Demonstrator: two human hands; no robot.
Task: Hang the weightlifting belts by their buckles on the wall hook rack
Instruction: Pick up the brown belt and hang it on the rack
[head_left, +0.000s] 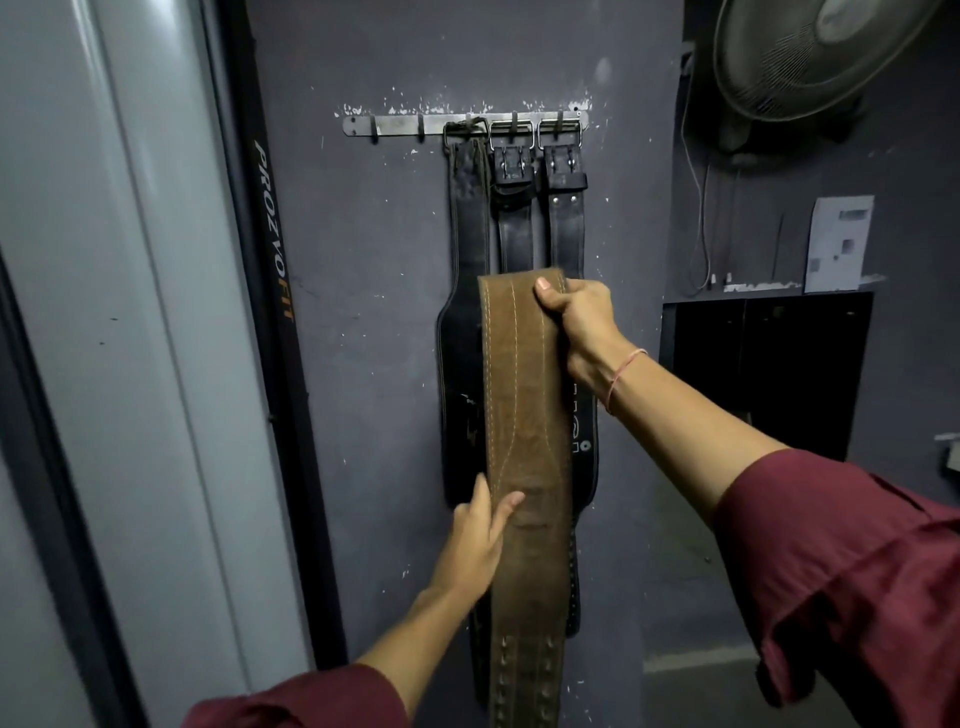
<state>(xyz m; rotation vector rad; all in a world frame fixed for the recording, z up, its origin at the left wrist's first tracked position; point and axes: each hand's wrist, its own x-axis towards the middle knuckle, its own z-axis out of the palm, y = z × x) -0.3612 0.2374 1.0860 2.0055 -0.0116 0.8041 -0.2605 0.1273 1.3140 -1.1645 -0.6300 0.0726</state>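
At the far left, a black upright strip (272, 228) with lettering runs down beside a pale grey panel. Your left hand (480, 535) reaches up from a maroon sleeve (311, 696). Its fingers are stretched out and relaxed, holding nothing, with one fingertip resting on the face of the brown belt (524, 415) near its left edge. That belt hangs lengthwise in front of the dark wall. Its lower part, with its rows of holes, runs out of the bottom of the view, and you cannot see its buckle.

Above, the metal hook rack (395, 126) is fixed to the wall. Three black belts (470, 223) hang from the hooks on its right part; two show steel buckles over their hooks, and the brown belt covers their lower parts.

Your right hand (576, 322) grips the top end of the brown belt, thumb over the front and fingers curled behind, well below the rack. A thin thread band (623, 374) circles that wrist. Farther right, a sheet of paper (839, 244) is on the wall, and a fan (810, 57) sits in the upper corner.
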